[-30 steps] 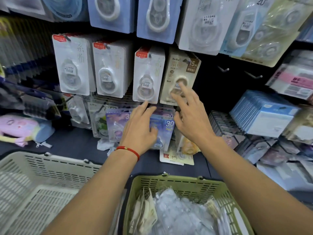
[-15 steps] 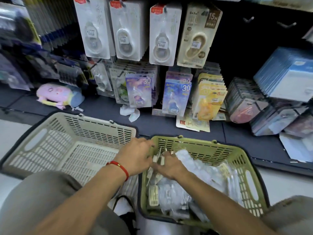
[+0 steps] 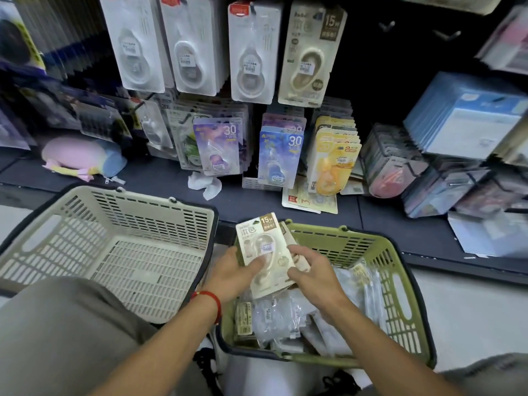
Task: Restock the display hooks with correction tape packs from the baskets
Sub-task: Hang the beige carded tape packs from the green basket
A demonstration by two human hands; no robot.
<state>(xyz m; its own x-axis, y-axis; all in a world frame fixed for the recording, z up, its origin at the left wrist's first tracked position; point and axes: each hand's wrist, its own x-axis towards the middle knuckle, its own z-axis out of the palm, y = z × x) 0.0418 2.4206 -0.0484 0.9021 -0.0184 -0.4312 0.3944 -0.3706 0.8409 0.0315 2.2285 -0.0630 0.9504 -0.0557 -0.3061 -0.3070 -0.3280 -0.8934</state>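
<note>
A person's two hands hold a small stack of cream correction tape packs just above the near-left corner of a green basket, which serves as the landmark here. The left hand, with a red cord bracelet on its wrist, grips the stack from the left, thumb pressed across the front of the top pack. The right hand grips the stack's right edge, fingers curled round the packs behind. The top pack faces up and shows a brown "15M" corner label.

Inside the green basket, below the hands, lie more packs in clear wrapping, heaped loosely. Just left of the green basket, touching or nearly touching it, stands a beige basket with a slatted floor.

Beyond the green basket runs a dark shelf, and above it hang rows of packs on display hooks. Straight beyond the basket hangs a matching cream 15M pack; left of that hang white packs. Lower down, nearer the basket, hang a purple pack, a blue pack and a yellow pack. Two bare hooks show above and to the right of the basket. Far left on the shelf lies a pink and blue plush pouch.
</note>
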